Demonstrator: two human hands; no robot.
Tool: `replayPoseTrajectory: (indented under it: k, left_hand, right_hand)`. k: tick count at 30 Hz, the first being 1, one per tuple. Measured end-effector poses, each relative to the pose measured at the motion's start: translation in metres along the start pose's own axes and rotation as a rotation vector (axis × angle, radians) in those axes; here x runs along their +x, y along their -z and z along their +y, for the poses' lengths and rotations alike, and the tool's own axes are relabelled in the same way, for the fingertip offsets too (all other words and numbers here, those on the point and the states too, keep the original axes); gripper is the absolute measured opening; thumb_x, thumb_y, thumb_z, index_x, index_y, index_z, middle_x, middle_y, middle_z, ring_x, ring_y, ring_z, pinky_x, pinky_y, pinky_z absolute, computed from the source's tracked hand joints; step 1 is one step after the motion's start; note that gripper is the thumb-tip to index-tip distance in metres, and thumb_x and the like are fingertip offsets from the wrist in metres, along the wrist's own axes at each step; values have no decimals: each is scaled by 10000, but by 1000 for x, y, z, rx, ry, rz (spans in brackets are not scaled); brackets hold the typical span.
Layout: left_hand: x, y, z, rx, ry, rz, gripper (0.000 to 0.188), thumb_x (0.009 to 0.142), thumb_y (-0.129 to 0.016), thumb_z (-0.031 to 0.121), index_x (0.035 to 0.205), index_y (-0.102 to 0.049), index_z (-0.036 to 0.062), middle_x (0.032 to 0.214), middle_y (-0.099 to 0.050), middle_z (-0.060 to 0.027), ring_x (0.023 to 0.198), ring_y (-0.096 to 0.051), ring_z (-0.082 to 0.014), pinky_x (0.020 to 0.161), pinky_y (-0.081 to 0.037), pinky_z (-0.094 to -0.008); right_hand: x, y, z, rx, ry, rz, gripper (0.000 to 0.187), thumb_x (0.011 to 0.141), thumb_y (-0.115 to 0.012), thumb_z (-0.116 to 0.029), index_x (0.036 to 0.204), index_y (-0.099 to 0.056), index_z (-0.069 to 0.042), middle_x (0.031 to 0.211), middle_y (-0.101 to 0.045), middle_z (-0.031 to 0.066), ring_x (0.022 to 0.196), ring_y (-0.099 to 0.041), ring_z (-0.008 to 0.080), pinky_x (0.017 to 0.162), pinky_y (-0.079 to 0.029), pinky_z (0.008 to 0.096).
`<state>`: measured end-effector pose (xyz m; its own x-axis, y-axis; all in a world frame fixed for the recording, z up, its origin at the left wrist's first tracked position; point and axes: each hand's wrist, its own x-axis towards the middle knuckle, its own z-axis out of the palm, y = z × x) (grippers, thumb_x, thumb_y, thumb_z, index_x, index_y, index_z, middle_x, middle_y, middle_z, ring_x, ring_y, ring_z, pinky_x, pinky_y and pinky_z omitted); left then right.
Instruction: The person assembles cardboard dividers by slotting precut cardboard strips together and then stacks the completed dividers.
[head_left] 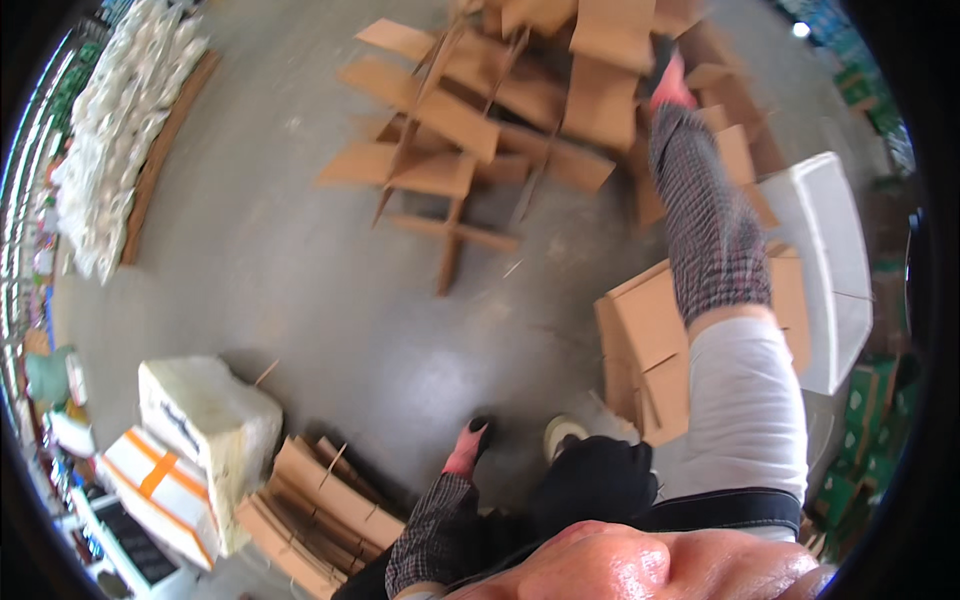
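My right arm stretches far forward, and my right hand point(672, 82), in a pink and black glove, is closed at the edge of an open cardboard box point(645, 165). Its dark fingertips blur against the brown flaps. More open cardboard boxes point(540, 85) stand to the left of that hand, their flaps spread outward. Low and close to my body hangs my left hand point(466, 450), gloved the same way and apart from the boxes. Its dark fingers are too small and blurred to read. Checked sleeve covers reach over both forearms.
Flattened cardboard point(650, 345) lies at right beside a white slab-like block point(825, 270). Bundled flat cartons point(320, 500) stand at lower left, near a wrapped white block point(210, 430) and a white box with orange tape point(160, 485). White plastic-wrapped goods point(125, 130) line the far left.
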<state>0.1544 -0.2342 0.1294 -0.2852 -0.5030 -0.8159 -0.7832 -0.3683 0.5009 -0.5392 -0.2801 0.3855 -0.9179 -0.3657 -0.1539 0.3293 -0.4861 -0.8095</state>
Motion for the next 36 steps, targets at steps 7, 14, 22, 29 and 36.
replayPoseTrajectory:
  k: [7, 14, 22, 29, 36]
  left_hand:
    - [-104, 23, 115, 2, -261, 106, 367, 815, -578, 271, 1063, -555, 2, 1003, -613, -162, 947, -581, -266, 822, -446, -352]
    - [-233, 98, 120, 685, -484, -4, 479, 768, -594, 404, 1133, -542, 99, 1090, -566, -132, 1015, -535, -285, 880, -423, -370]
    - [-401, 192, -105, 561, 303, 1307, 1109, 524, -673, 658, 1389, -224, 130, 1370, -229, -257, 1230, -237, -483, 994, -124, -636]
    - [-390, 165, -181, 179, 312, 1171, 1233, 463, -694, 681, 1408, -153, 102, 1413, -107, -293, 1271, -121, -528, 963, -100, -692]
    - [-390, 183, -184, 298, 246, 1056, 1092, 583, -604, 703, 1416, -167, 148, 1417, -201, -244, 1275, -222, -466, 981, -191, -647]
  right_hand:
    - [-90, -7, 51, -445, -173, -474, 503, 905, -422, -330, 1333, -342, -79, 1296, -438, 47, 1182, -405, 200, 958, -337, 405]
    - [-198, -13, 108, -734, -270, -866, 482, 901, -442, -309, 1307, -370, -58, 1261, -463, 57, 1146, -431, 190, 938, -355, 375]
    - [-295, -1, 113, -942, -233, -1124, 460, 896, -464, -284, 1277, -402, -34, 1220, -493, 67, 1106, -461, 178, 915, -375, 342]
    - [-391, -13, 99, -1040, -110, -1198, 440, 892, -484, -263, 1251, -431, -14, 1184, -519, 77, 1070, -487, 169, 895, -393, 312]
    - [-435, -5, 55, -952, -90, -1271, 421, 888, -504, -242, 1225, -459, 7, 1148, -545, 86, 1035, -513, 159, 875, -411, 283]
